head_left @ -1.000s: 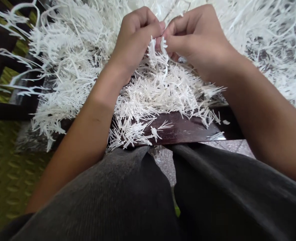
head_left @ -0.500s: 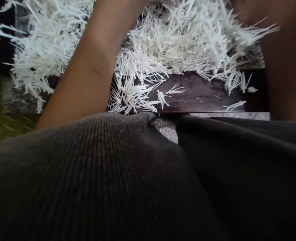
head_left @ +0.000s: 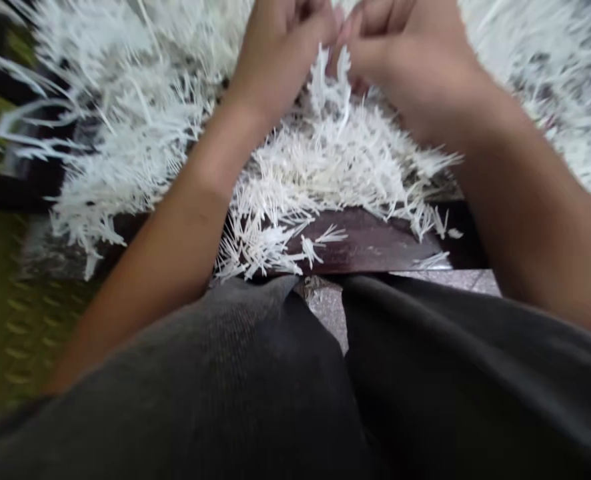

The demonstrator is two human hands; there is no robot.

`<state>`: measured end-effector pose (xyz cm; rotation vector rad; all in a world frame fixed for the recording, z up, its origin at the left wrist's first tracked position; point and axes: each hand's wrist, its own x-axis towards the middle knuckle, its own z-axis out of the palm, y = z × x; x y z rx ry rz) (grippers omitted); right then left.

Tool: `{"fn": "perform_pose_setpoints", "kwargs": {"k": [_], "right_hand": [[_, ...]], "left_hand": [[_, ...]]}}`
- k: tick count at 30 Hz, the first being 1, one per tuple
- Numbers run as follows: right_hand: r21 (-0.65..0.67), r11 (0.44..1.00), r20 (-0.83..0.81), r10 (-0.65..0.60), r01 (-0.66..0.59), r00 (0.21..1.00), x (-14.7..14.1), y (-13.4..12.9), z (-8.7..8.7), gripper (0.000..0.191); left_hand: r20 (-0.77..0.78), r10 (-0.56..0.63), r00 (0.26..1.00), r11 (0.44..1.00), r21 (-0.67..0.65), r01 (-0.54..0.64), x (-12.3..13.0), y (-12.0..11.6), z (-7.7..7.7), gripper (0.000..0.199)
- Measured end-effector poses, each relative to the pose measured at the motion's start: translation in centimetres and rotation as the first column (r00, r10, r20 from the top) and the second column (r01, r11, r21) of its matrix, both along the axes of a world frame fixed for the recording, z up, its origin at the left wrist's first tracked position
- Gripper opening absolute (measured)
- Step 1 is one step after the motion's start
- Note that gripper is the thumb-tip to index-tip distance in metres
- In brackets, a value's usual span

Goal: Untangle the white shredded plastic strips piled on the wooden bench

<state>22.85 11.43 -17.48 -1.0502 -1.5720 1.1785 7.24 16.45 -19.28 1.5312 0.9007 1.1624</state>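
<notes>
Two hands pinching away here: the left hand (head_left: 280,63) and right hand (head_left: 405,67) are both closed on a tuft of white fringed strands (head_left: 328,83), held up at the far end of a messy heap (head_left: 320,167) spilling over the dark counter (head_left: 365,243) toward the near edge.

A dark wooden board (head_left: 365,243) carries a heaped mass of thin white spiky strands (head_left: 320,173).
</notes>
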Motion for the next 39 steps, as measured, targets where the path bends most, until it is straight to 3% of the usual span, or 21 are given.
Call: {"fn": "perform_pose_setpoints", "kwargs": {"k": [1, 2, 3, 15, 23, 26, 32, 39], "right_hand": [[0.094, 0.996, 0.062, 0.006, -0.011, 0.998, -0.3, 0.0, 0.0, 0.033], [0.167, 0.986, 0.120, 0.010, -0.030, 0.993, -0.5, 0.1, 0.1, 0.035], [0.150, 0.988, 0.140, 0.002, -0.023, 0.990, -0.7, 0.2, 0.1, 0.035], [0.004, 0.999, 0.124, 0.034, -0.035, 0.992, -0.6, 0.2, 0.3, 0.013], [-0.021, 0.999, 0.114, -0.044, 0.047, 0.993, -0.8, 0.1, -0.3, 0.012], [-0.038, 0.994, 0.120, -0.094, 0.099, 0.988, -1.0, 0.2, -0.6, 0.010], [-0.024, 0.975, 0.175, -0.215, 0.222, 0.961, -1.4, 0.6, -1.0, 0.017], [0.022, 0.973, 0.156, -0.230, 0.229, 0.961, -1.8, 0.6, -1.2, 0.020]], "left_hand": [[-0.076, -0.053, 0.996, 0.982, 0.178, 0.066, 0.0, -0.3, 0.2, 0.030], [-0.113, -0.021, 0.993, 0.966, 0.255, 0.050, 0.0, -0.5, 0.3, 0.027], [-0.143, -0.002, 0.990, 0.962, 0.271, 0.041, -0.2, -0.7, 0.3, 0.024], [-0.250, 0.030, 0.968, 0.996, 0.086, -0.009, -0.9, -2.0, 0.3, 0.015], [-0.455, 0.143, 0.879, 0.967, 0.254, -0.026, -0.8, -2.2, 0.3, 0.020], [-0.495, 0.143, 0.857, 0.966, 0.256, -0.013, -0.8, -2.3, 0.4, 0.022], [-0.429, 0.135, 0.893, 0.974, 0.222, -0.040, -0.8, -2.6, 0.4, 0.021], [-0.356, 0.117, 0.927, 0.978, 0.205, -0.044, -1.3, -3.0, 0.4, 0.021]]}}
